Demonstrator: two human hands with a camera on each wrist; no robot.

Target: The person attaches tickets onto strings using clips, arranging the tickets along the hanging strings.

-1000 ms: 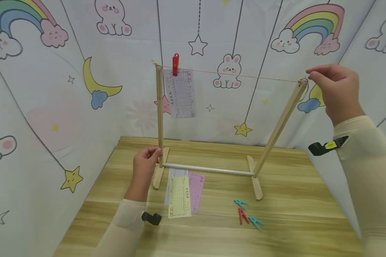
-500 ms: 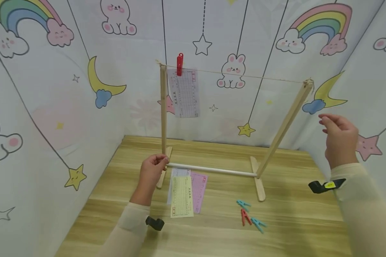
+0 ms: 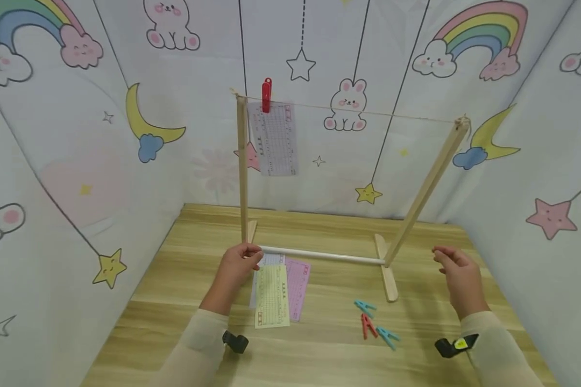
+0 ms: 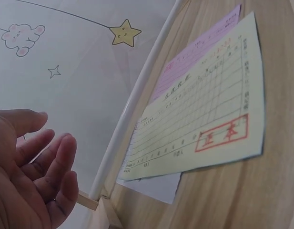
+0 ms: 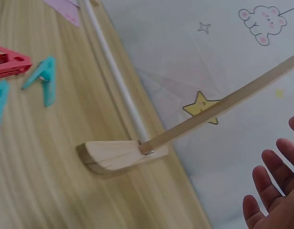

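My left hand point(image 3: 239, 266) hovers beside the foot of the rack's left wooden post point(image 3: 242, 172). Its fingers are loosely bent and hold nothing, as the left wrist view confirms. Just right of it lie a yellow printed slip point(image 3: 272, 295), a pink slip point(image 3: 297, 290) and a whitish slip point(image 3: 274, 258), partly covered. Over the table, right of the rack, my right hand point(image 3: 462, 279) floats with relaxed fingers and nothing in them. Two teal clothespins point(image 3: 388, 337) and a red clothespin point(image 3: 368, 325) lie to its left.
A string point(image 3: 310, 106) spans the two posts; the right post point(image 3: 423, 196) leans outward. A red clip point(image 3: 267, 97) holds a pale slip point(image 3: 275, 140) on the string near the left post. A white rod point(image 3: 319, 255) joins the wooden feet. Printed cloth walls surround the table.
My right hand has left the string knot on the right post and come down toward the table. My left hand has slid down from the left post and slightly right, toward the slips.
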